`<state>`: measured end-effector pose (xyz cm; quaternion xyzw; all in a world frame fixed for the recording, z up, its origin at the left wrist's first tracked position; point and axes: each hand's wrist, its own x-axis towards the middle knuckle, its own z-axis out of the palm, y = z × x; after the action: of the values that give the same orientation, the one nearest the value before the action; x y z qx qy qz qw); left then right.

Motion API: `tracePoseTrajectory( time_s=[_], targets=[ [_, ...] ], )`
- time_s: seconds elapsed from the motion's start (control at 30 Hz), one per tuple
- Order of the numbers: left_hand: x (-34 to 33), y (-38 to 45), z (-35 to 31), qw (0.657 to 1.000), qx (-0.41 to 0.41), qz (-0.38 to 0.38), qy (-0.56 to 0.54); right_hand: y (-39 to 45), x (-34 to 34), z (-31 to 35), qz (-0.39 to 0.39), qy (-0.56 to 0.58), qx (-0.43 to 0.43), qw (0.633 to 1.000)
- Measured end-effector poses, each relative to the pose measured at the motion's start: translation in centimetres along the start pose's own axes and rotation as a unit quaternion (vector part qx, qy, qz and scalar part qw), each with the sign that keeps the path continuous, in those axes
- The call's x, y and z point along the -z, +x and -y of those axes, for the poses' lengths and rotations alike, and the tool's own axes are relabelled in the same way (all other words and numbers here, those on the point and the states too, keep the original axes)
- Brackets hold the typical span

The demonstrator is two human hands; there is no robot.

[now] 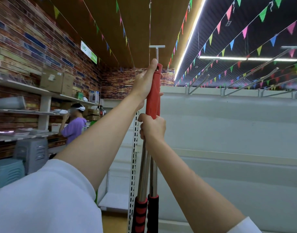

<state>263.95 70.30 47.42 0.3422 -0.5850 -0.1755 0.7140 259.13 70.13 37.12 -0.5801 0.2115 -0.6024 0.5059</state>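
The left hand (pixel 147 81) is raised high and clenched round the red top handle (pixel 153 91) of a pair of poles (pixel 145 174). Its thumb lies straight up along the handle toward the cap, and its fingertips show curling round on the far side. The right hand (pixel 152 127) sits lower, just beneath the red sleeve, wrapped tight round both steel shafts together with the knuckles facing the camera. Both hands are grasping; neither is relaxed.

The poles stand nearly upright and side by side in the middle of the view, touching each other. Further down, each carries a red-and-black foam grip (pixel 139 214), and their lower ends run out of the picture. The top of the handle reaches just below a white T-shaped hook (pixel 157 47) — whether the two touch cannot be told.

Right behind the poles runs a perforated shelf upright (pixel 134 165), with a white back panel (pixel 228 132) to its right and metal brackets along its top edge. On the left, against a brick-patterned wall, wooden shelves hold cardboard boxes (pixel 57 81). Another person (pixel 74 126) in a purple top and white headset stands there, well apart from the poles. Coloured bunting (pixel 245 31) hangs under the ceiling beside a light strip (pixel 191 36).
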Motion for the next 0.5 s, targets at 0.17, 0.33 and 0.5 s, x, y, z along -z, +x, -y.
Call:
tracePoseTrajectory(
  time_s=[0.17,0.33,0.5],
  targets=[
    [-0.5,0.1,-0.2,0.998,-0.025,-0.033,-0.055,0.0,0.3,0.6,0.011,-0.001,-0.034,0.999],
    [-0.5,-0.6,-0.6,0.998,-0.045,-0.019,-0.027,-0.3,-0.1,0.4,-0.018,-0.019,-0.017,1.0],
    [-0.4,-1.2,-0.5,0.999,-0.014,-0.001,-0.036,-0.8,-0.4,-0.1,-0.055,-0.056,0.014,0.997]
  ],
)
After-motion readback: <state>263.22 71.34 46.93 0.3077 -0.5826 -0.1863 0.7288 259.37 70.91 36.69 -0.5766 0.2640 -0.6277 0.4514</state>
